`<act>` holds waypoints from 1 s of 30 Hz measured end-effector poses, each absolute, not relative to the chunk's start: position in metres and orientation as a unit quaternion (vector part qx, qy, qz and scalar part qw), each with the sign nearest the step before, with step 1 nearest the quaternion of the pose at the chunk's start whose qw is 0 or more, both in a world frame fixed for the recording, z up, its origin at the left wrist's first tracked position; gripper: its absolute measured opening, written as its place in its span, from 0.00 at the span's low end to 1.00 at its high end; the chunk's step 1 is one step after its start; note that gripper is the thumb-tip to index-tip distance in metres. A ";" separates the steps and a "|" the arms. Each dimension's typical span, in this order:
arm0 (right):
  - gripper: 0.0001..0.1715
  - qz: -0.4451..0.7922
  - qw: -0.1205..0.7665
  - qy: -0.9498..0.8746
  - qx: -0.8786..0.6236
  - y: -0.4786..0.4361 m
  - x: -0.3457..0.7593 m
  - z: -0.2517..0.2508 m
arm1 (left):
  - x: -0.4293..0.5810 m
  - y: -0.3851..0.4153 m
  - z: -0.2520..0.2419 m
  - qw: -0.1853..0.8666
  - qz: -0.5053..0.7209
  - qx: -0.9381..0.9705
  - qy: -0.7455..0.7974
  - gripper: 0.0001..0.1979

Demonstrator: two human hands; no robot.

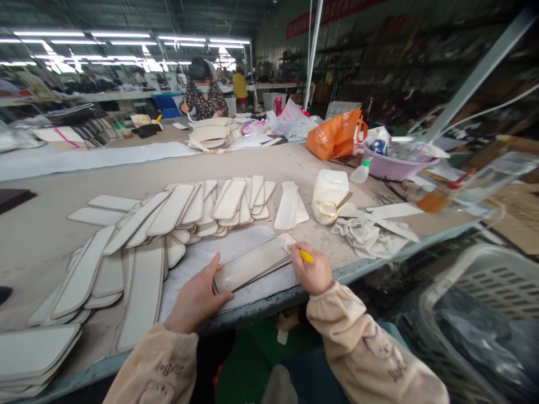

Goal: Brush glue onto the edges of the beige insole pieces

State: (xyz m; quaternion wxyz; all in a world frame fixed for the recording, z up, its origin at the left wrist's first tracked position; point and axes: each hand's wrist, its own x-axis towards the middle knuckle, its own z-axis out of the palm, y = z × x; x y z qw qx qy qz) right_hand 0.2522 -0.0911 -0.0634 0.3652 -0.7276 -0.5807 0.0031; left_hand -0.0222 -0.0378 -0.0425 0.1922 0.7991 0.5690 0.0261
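Note:
My right hand (314, 269) is closed around a yellow-handled brush (306, 256). The brush's tip rests on the right end of the top panel, where a white smear shows. That panel lies on a small stack of long off-white panels (252, 261) with rounded ends, near the table's front edge. My left hand (197, 294) holds the stack's left end, thumb at the near side and fingers at the far corner. A white sheet (181, 286) lies under the stack. Beyond my right hand stands a cut-open white jug (330, 193) with pale paste and a stick in it.
Many similar panels (147, 224) lie overlapped to the left, with two more (289, 205) near the jug. Crumpled cloth (368, 233), an orange bag (337, 134) and a purple basin (396, 163) are at right. A plastic crate (488, 269) stands below. A person (206, 95) works opposite.

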 end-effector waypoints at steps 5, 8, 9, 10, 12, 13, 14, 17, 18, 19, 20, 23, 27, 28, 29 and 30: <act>0.15 -0.023 0.346 -0.658 -0.669 -0.101 0.234 -0.065 | -0.019 -0.038 -0.038 0.193 0.020 0.797 0.572 0.47; 0.12 0.040 0.377 -0.724 -0.577 -0.112 0.203 -0.062 | -0.017 -0.038 -0.038 0.196 0.020 0.794 0.575 0.47; 0.12 0.065 0.392 -0.729 -0.558 -0.114 0.196 -0.060 | -0.017 -0.037 -0.039 0.196 0.021 0.794 0.575 0.47; 0.12 0.091 0.412 -0.722 -0.548 -0.115 0.194 -0.057 | -0.018 -0.037 -0.040 0.197 0.022 0.795 0.574 0.47; 0.12 0.153 0.466 -0.681 -0.544 -0.114 0.200 -0.050 | -0.023 -0.034 -0.041 0.201 0.019 0.799 0.567 0.46; 0.12 0.182 0.501 -0.648 -0.544 -0.112 0.209 -0.046 | -0.026 -0.032 -0.040 0.204 0.016 0.804 0.558 0.46; 0.13 0.206 0.537 -0.611 -0.544 -0.110 0.219 -0.042 | -0.029 -0.029 -0.038 0.204 0.015 0.812 0.547 0.46; 0.14 0.233 0.638 -0.498 -0.539 -0.104 0.257 -0.031 | -0.028 -0.019 -0.020 0.157 0.030 0.843 0.514 0.38; 0.14 0.229 0.667 -0.461 -0.539 -0.103 0.269 -0.029 | -0.021 -0.015 -0.012 0.129 0.039 0.851 0.508 0.35; 0.14 0.221 0.692 -0.428 -0.537 -0.102 0.279 -0.027 | -0.010 -0.011 -0.002 0.106 0.046 0.857 0.502 0.32; 0.15 0.211 0.713 -0.401 -0.535 -0.101 0.288 -0.025 | 0.005 -0.006 0.007 0.089 0.049 0.864 0.494 0.30; 0.16 0.181 0.744 -0.349 -0.540 -0.101 0.305 -0.020 | 0.068 0.014 0.025 0.102 0.028 0.893 0.437 0.28; 0.17 0.172 0.757 -0.328 -0.539 -0.103 0.316 -0.017 | 0.154 0.050 0.014 0.079 -0.049 0.908 0.410 0.25; 0.16 0.172 0.759 -0.329 -0.536 -0.104 0.318 -0.016 | 0.171 0.059 0.007 0.070 -0.068 0.907 0.411 0.24; 0.16 0.171 0.759 -0.329 -0.535 -0.104 0.320 -0.016 | 0.184 0.067 0.000 0.062 -0.085 0.905 0.412 0.23; 0.16 0.170 0.759 -0.329 -0.535 -0.105 0.322 -0.017 | 0.195 0.074 -0.008 0.056 -0.098 0.904 0.413 0.22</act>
